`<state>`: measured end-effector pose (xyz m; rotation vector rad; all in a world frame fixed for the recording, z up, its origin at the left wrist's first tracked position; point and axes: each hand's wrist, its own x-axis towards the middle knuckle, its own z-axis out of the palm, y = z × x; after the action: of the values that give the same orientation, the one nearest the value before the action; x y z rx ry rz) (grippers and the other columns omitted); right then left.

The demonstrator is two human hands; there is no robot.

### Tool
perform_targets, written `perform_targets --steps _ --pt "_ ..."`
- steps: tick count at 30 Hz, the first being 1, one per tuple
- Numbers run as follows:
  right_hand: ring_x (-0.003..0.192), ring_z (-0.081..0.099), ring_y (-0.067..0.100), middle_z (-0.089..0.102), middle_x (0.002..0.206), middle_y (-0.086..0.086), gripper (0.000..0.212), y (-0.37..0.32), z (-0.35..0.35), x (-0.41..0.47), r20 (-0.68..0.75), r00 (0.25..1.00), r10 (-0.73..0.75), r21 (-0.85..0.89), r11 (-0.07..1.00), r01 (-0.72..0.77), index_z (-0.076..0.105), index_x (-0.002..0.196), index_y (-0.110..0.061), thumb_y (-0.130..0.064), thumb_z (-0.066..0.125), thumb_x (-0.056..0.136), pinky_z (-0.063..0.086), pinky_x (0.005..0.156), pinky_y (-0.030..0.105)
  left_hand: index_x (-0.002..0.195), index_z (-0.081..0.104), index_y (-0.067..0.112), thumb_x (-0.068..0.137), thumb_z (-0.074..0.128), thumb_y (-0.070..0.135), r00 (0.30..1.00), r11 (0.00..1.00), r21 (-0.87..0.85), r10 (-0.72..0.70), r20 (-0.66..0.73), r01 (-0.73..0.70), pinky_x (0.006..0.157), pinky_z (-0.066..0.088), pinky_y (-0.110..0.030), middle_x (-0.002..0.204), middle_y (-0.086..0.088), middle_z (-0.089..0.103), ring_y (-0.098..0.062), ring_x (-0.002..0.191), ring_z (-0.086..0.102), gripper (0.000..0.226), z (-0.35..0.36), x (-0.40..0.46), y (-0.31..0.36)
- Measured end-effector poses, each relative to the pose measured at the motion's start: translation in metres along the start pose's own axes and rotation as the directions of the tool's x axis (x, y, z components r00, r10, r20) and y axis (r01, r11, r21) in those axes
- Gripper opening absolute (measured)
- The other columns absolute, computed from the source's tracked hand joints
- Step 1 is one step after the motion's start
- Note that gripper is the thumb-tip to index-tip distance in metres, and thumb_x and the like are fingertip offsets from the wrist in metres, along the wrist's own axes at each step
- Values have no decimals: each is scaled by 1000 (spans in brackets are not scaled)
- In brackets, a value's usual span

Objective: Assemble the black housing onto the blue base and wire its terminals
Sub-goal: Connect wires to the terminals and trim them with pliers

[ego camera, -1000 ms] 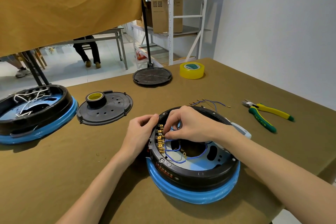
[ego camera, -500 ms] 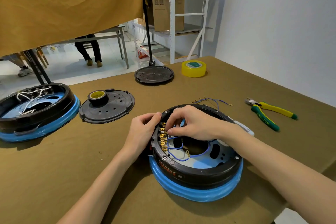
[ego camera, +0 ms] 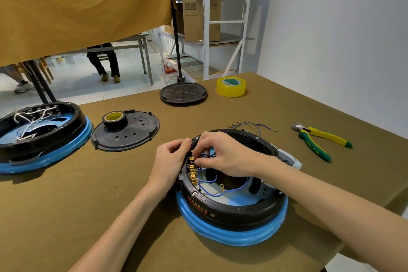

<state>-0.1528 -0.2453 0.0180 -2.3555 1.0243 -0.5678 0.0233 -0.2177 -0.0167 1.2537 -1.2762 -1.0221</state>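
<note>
Here the black housing (ego camera: 231,207) already sits on the blue base (ego camera: 234,235), near the table's front edge. Inside its left rim stands a row of brass terminals (ego camera: 192,170), with blue wires (ego camera: 212,183) looping from them across the middle. The right hand (ego camera: 223,154) reaches over the housing, fingertips pinching a wire end at the upper terminals, probably to push it on. The left hand (ego camera: 171,161) curls against the outside of the rim beside that row, apparently bracing it. Behind the housing lie spare wires (ego camera: 254,126); to its right, pliers (ego camera: 320,139); to its left, a black lid (ego camera: 125,132) carrying a tape roll (ego camera: 114,118).
</note>
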Motion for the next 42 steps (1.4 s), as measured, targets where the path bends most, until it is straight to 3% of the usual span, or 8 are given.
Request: perform_targets --steps 3,11,14,18,26,32,36,42 --pt "86 61 17 59 99 -4 7 -3 0 0 -11 1000 3 16 1000 -3 77 99 -25 -25 76 92 51 87 41 92 81 15 104 57 29 1000 1000 -5 -8 -11 8 84 57 -43 88 -6 79 -29 92 74 30 1 0 0" --pt "82 65 12 68 94 -7 16 1 -6 -4 -47 999 24 66 998 -21 78 97 -23 -25 85 83 55 75 27 90 82 15 103 59 28 1000 999 -24 -25 -2 25 76 56 -32 87 -5 79 -21 84 75 29 -2 0 0" --pt "80 67 10 72 91 -3 33 2 -5 -4 -76 997 29 145 989 -18 67 106 -19 -20 87 80 53 71 21 90 82 17 102 60 28 999 998 -52 -35 -3 35 75 56 -31 87 -5 79 -20 83 74 27 -2 0 1" --pt "77 68 12 71 91 -1 45 1 -2 -3 -86 996 16 175 984 0 52 106 -23 -13 87 79 57 72 24 87 83 22 103 59 29 1000 999 -36 -9 -3 9 79 57 -40 86 -6 79 -28 89 74 30 0 -1 0" --pt "80 66 8 70 95 -3 38 5 -3 -1 -60 997 57 178 983 -46 60 110 -22 -22 86 82 55 74 23 84 83 23 102 60 29 1000 999 -43 -30 -1 30 75 55 -34 86 -7 79 -18 79 74 31 -2 -2 4" --pt "73 62 -1 73 86 -11 9 8 -2 4 -83 992 90 69 994 -85 81 97 -22 -26 76 91 47 66 14 84 82 17 105 55 31 999 998 -46 -34 -30 32 67 50 -33 83 -16 76 -19 72 68 37 0 -3 2" --pt "62 58 -5 69 71 -14 5 6 1 9 -100 988 115 104 989 -105 82 88 -19 -20 77 90 42 61 10 85 82 27 108 49 28 998 999 -45 -28 -61 25 61 52 -22 80 -7 78 -12 70 69 40 1 -2 2" --pt "62 60 -4 70 71 -13 7 2 2 12 -101 984 148 111 984 -137 82 85 -17 -18 76 89 44 62 11 94 82 24 108 46 23 999 999 -36 -19 -40 17 58 50 -15 84 0 79 -7 74 72 39 1 -1 2"
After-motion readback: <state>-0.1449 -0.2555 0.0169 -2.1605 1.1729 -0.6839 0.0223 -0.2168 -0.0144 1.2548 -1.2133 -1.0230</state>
